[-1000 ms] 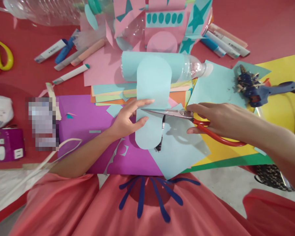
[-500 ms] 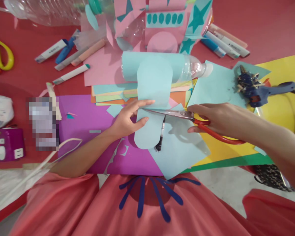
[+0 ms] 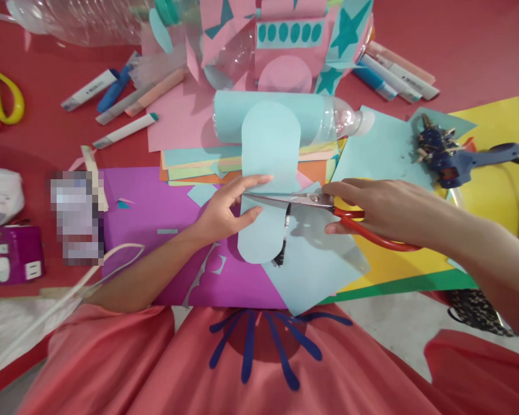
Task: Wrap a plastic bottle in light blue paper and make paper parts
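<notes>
A long light blue paper piece with rounded ends (image 3: 270,138) lies across the middle of the head view. My left hand (image 3: 225,210) grips its left edge, index finger and thumb on top, the other fingers partly hidden. My right hand (image 3: 372,204) is wrapped round the red handles of a pair of scissors (image 3: 313,200). The scissor blades reach across the paper's middle, between my left index finger and thumb, and look nearly closed. Beneath the paper's right side lie a black pen (image 3: 281,251) and a larger light blue sheet (image 3: 324,259).
Behind the paper, a bottle wrapped in light blue paper (image 3: 281,118) lies on its side. A glue gun (image 3: 454,161) rests at right on yellow paper (image 3: 497,225). Markers (image 3: 127,129) are scattered at left, near a phone (image 3: 78,219) and yellow-handled scissors (image 3: 8,98).
My right hand and the scissors have shifted slightly left, the blades going further across the paper and closing. The paper's upper part has narrowed and tilted a little.
</notes>
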A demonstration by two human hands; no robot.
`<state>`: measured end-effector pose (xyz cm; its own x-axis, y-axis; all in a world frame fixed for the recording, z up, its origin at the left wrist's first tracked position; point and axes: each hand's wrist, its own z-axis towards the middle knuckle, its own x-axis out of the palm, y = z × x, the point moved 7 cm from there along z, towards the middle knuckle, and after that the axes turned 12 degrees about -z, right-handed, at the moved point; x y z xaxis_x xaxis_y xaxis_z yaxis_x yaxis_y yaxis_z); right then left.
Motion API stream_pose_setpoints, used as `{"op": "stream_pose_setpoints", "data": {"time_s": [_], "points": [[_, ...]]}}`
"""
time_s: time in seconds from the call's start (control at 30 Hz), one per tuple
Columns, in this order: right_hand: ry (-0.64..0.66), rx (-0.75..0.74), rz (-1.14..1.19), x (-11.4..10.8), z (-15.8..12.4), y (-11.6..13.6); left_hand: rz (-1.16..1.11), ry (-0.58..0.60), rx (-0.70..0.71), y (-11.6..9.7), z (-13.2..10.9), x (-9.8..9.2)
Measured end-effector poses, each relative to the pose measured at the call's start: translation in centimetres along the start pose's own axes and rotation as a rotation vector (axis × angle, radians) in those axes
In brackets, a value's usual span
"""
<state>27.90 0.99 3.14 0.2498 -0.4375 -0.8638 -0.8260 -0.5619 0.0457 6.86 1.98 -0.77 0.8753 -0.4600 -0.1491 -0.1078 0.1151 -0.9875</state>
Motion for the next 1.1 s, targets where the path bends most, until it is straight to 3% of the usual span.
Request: {"op": "stream_pose_setpoints", "data": {"time_s": [0.47, 0.83, 1.1], "points": [[-0.025, -0.042, 0.022, -0.1, 0.4, 0.4, -0.006, 0.001, -0.044, 0.0, 0.1, 0.0], [-0.052, -0.036, -0.022, 0.0, 0.2, 0.2, -0.007, -0.004, -0.003, -0.1, 0.0, 0.0], [-0.167, 0.241, -0.009, 0.9, -1.7, -2.5, 0.018, -0.284, -0.024, 0.3, 0.3, -2.2]]}}
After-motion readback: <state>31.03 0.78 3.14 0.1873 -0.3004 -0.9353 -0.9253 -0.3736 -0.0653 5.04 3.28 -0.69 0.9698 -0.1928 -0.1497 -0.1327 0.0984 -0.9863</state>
